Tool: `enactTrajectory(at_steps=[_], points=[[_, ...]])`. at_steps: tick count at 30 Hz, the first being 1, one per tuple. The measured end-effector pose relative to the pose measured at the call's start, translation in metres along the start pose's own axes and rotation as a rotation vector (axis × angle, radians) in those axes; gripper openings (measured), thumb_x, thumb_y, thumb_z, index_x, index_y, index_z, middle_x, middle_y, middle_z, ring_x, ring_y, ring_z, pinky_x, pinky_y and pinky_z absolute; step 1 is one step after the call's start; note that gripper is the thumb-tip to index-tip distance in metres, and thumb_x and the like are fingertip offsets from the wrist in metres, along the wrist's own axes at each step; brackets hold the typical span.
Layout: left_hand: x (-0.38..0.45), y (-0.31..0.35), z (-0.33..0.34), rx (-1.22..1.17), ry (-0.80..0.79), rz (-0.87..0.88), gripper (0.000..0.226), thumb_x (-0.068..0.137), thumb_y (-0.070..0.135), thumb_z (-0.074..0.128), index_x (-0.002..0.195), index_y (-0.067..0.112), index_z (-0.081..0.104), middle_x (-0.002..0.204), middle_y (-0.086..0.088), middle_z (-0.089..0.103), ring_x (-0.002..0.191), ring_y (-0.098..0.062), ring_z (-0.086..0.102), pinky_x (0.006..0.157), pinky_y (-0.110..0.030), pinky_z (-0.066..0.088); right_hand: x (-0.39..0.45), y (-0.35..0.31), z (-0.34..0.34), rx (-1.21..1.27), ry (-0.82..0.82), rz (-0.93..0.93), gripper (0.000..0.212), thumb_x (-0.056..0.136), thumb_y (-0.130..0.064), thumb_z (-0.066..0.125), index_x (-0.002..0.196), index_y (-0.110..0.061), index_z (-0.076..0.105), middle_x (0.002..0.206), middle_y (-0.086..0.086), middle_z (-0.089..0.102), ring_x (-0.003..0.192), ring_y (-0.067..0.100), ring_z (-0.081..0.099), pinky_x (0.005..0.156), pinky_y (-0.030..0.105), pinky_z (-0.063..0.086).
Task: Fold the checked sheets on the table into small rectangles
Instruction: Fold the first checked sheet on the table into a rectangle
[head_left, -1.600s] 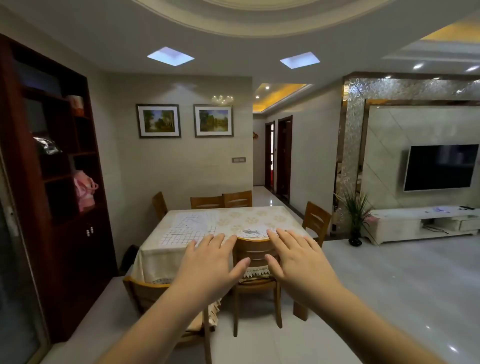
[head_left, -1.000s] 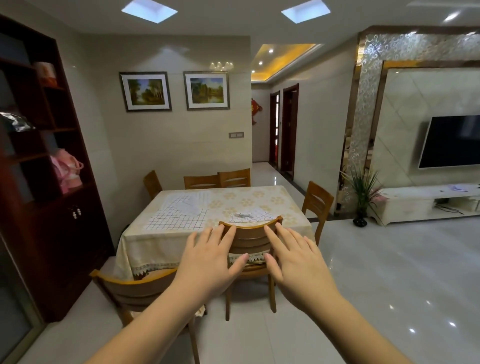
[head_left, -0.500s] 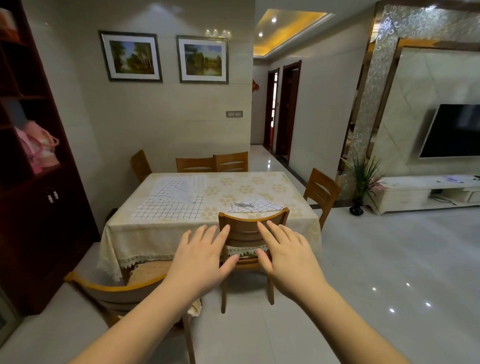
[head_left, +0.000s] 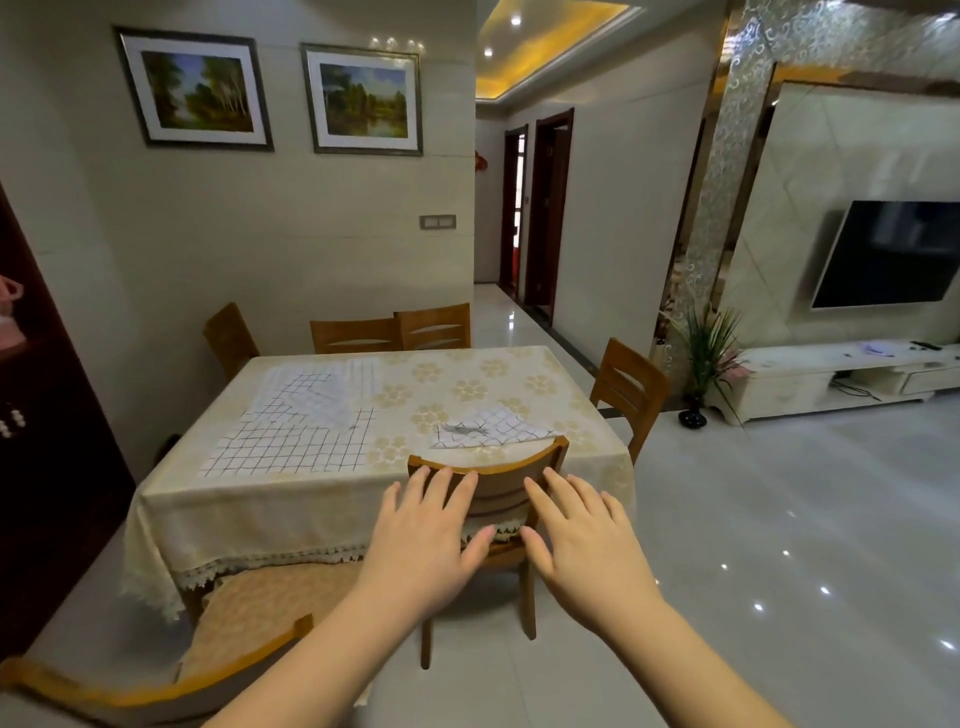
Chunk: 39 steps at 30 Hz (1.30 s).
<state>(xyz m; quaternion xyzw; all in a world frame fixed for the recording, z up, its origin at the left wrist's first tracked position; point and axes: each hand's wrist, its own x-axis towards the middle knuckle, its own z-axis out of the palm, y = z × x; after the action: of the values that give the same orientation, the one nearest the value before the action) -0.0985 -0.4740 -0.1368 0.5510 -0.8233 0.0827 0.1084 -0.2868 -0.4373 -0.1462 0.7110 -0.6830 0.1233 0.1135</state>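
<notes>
A large white checked sheet (head_left: 291, 447) lies spread flat on the left half of the table (head_left: 311, 499), with a smaller checked piece (head_left: 311, 395) lying on its far part. Another checked sheet (head_left: 491, 428), partly folded and rumpled, lies near the table's front right edge. My left hand (head_left: 423, 540) and my right hand (head_left: 582, 540) are stretched out in the air, palms down, fingers straight and spread. Both hands hold nothing and hover in front of a wooden chair back (head_left: 488, 467), short of the table.
The table wears a cream floral cloth with a lace hem. Wooden chairs stand round it: one (head_left: 488, 467) ahead of my hands, one (head_left: 156, 691) at the near left, one (head_left: 628, 389) on the right, several at the far side. A dark cabinet (head_left: 47, 467) fills the left. Glossy tiled floor (head_left: 779, 545) lies on the right.
The view has moved closer to the table and tilted downward. Both hands stay outstretched and spread, now level with the near chair back.
</notes>
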Motion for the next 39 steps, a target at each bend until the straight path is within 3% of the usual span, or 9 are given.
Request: enactTrajectory(at_steps=[3,8,12,18,21,24,29,35,39], points=[[0.041,0.010,0.020,0.018,0.020,0.005,0.064,0.086,0.062,0.035,0.130,0.022,0.060,0.128,-0.004,0.063,0.123,-0.029,0.056,0.096,-0.052,0.048,0.035,0.027,0.022,-0.005,0.038,-0.025,0.055,0.087,-0.049,0.037,0.124,-0.021,0.067,0.127,0.005,0.065,0.114,0.026,0.063,0.091,0.047,0.053],[0.101,0.024,0.046,0.100,-0.079,-0.015,0.070,0.088,0.064,0.026,0.142,0.024,0.046,0.146,-0.005,0.048,0.139,-0.030,0.038,0.109,-0.056,0.032,0.086,0.072,0.043,0.024,0.077,-0.038,0.054,0.088,-0.046,0.035,0.121,-0.019,0.068,0.127,0.007,0.065,0.114,0.029,0.063,0.092,0.048,0.051],[0.145,0.032,0.062,0.117,-0.120,-0.044,0.064,0.085,0.063,0.036,0.130,0.023,0.060,0.130,-0.004,0.062,0.125,-0.030,0.055,0.096,-0.054,0.046,0.122,0.102,0.069,0.060,0.095,-0.062,0.055,0.089,-0.046,0.034,0.125,-0.019,0.066,0.129,0.007,0.064,0.117,0.028,0.062,0.093,0.047,0.050],[0.198,0.035,0.086,0.102,-0.120,-0.026,0.075,0.088,0.064,0.015,0.153,0.027,0.022,0.157,-0.001,0.030,0.146,-0.026,0.021,0.116,-0.053,0.019,0.169,0.125,0.099,0.113,0.087,-0.078,0.056,0.090,-0.045,0.035,0.129,-0.018,0.063,0.132,0.008,0.062,0.119,0.029,0.060,0.094,0.047,0.051],[0.222,0.028,0.099,0.096,-0.146,-0.063,0.071,0.089,0.063,0.023,0.148,0.026,0.035,0.147,-0.001,0.046,0.139,-0.026,0.037,0.110,-0.054,0.030,0.193,0.129,0.114,0.121,0.074,-0.077,0.055,0.089,-0.046,0.036,0.129,-0.020,0.063,0.131,0.006,0.063,0.119,0.028,0.060,0.093,0.046,0.051],[0.246,0.015,0.119,0.096,-0.141,-0.068,0.065,0.085,0.062,0.035,0.131,0.023,0.058,0.123,-0.001,0.065,0.118,-0.025,0.059,0.092,-0.053,0.048,0.217,0.128,0.130,0.109,0.036,-0.080,0.055,0.088,-0.047,0.036,0.128,-0.021,0.063,0.129,0.004,0.064,0.117,0.027,0.062,0.092,0.045,0.052],[0.292,-0.013,0.149,0.070,-0.132,-0.033,0.072,0.087,0.063,0.023,0.144,0.023,0.044,0.141,-0.003,0.053,0.134,-0.028,0.045,0.105,-0.055,0.036,0.264,0.119,0.160,0.073,-0.028,-0.106,0.055,0.086,-0.047,0.036,0.124,-0.021,0.067,0.125,0.004,0.067,0.112,0.027,0.065,0.089,0.046,0.054],[0.346,-0.062,0.183,0.066,-0.188,0.019,0.066,0.082,0.061,0.034,0.125,0.021,0.063,0.119,-0.005,0.068,0.114,-0.028,0.062,0.090,-0.054,0.049,0.328,0.103,0.194,0.043,-0.124,-0.097,0.055,0.084,-0.046,0.037,0.122,-0.021,0.068,0.123,0.005,0.068,0.109,0.027,0.067,0.087,0.046,0.055],[0.376,-0.089,0.211,0.046,-0.187,0.040,0.077,0.085,0.064,0.018,0.142,0.022,0.048,0.141,-0.006,0.054,0.133,-0.029,0.047,0.105,-0.056,0.035,0.360,0.098,0.217,0.028,-0.198,-0.072,0.055,0.083,-0.046,0.038,0.121,-0.020,0.069,0.121,0.005,0.069,0.107,0.027,0.068,0.086,0.045,0.056]])
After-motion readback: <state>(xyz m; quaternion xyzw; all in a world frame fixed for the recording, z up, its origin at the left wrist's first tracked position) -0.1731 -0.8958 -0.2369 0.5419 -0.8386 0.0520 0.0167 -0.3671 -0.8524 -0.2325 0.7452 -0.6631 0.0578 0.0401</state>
